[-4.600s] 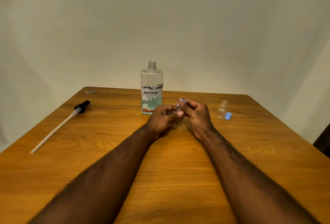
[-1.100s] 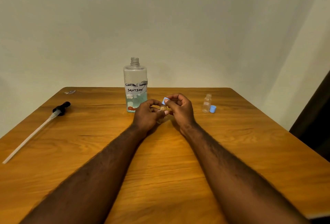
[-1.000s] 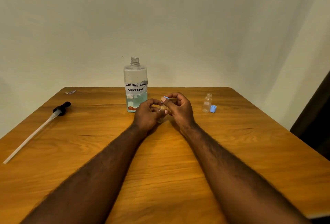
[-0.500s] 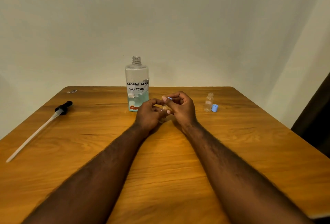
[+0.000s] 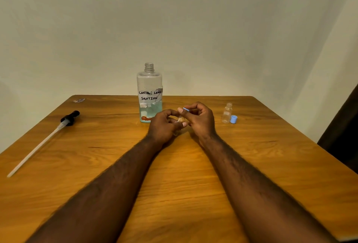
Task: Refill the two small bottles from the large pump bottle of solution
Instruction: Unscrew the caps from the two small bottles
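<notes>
Plain wooden bench point(image 5: 96, 155) up against a bare off-white wall point(image 5: 174, 20). The large bottle point(image 5: 149, 91) labelled contact lens solution stands open-necked at the back, liquid low, just behind the hands. A black pump point(image 5: 48, 138) with its long tube lies way off left. Left hand point(image 5: 164, 124) is wrapped around a small clear bottle point(image 5: 180, 120), and right hand point(image 5: 199, 118) pinches a blue cap point(image 5: 186, 109) right above it, hands close together. Second small bottle point(image 5: 226, 113) stands uncapped to the right, loose cap point(image 5: 233, 119) beside it.

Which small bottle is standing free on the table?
The right-side bottle, standing beside the loose blue cap; the other bottle is held in the left hand.
</notes>
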